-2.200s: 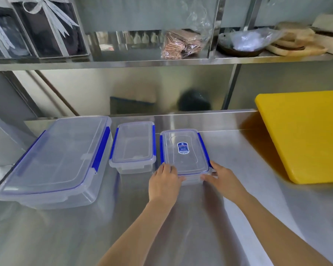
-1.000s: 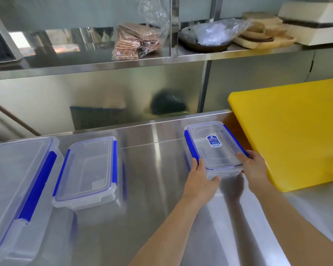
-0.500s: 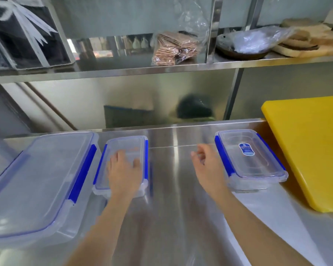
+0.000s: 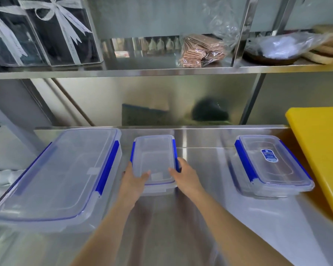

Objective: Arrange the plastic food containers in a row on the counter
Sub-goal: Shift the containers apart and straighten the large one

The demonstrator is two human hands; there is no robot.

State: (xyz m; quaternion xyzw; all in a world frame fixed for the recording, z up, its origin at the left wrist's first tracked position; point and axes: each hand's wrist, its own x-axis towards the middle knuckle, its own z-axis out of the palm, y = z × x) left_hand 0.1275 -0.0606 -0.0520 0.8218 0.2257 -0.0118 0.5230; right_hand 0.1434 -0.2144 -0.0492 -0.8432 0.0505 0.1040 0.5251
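Observation:
Three clear plastic containers with blue clips stand on the steel counter [image 4: 200, 217]. The large container [image 4: 58, 175] is at the left. Just right of it sits the small container [image 4: 153, 156], gripped at its near corners by my left hand [image 4: 134, 182] and my right hand [image 4: 185, 176]. The labelled container [image 4: 271, 166] rests alone at the right, close to the yellow board.
A thick yellow cutting board [image 4: 321, 150] lies at the counter's right end. Above, a steel shelf [image 4: 161, 72] carries black gift boxes with ribbons [image 4: 37, 31], a bag of wafers [image 4: 202, 50] and a wrapped bowl [image 4: 273, 48]. Bare steel lies between the small and labelled containers.
My right hand has left the labelled container, now set down by the yellow board, and has joined my left hand on the small container. The view has shifted left.

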